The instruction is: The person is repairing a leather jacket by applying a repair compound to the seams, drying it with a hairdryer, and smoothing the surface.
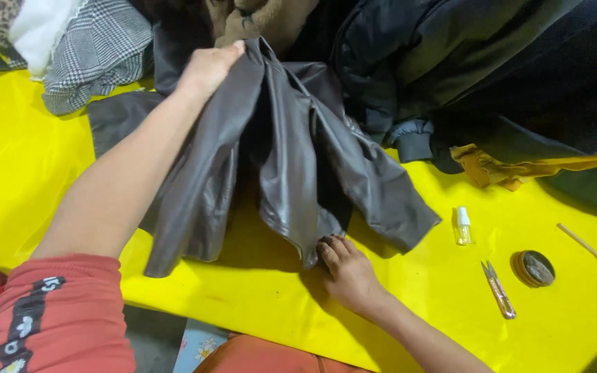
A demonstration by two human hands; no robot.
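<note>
Lifting its upper edge, the left hand is closed on the dark leather jacket, which is draped over the yellow bench. The jacket's lower hem is pinched by the right hand. Right of the jacket, a small clear bottle, thread snips and a round tin are seen, with piled clothes behind it.

Left hand pinches the top of a dark grey leather jacket and lifts it off the yellow table, while the right hand grips its bottom hem near the front edge. Little spray bottle, thread snips and a round tin sit toward the right edge. Clothes pile along the back edge.
</note>
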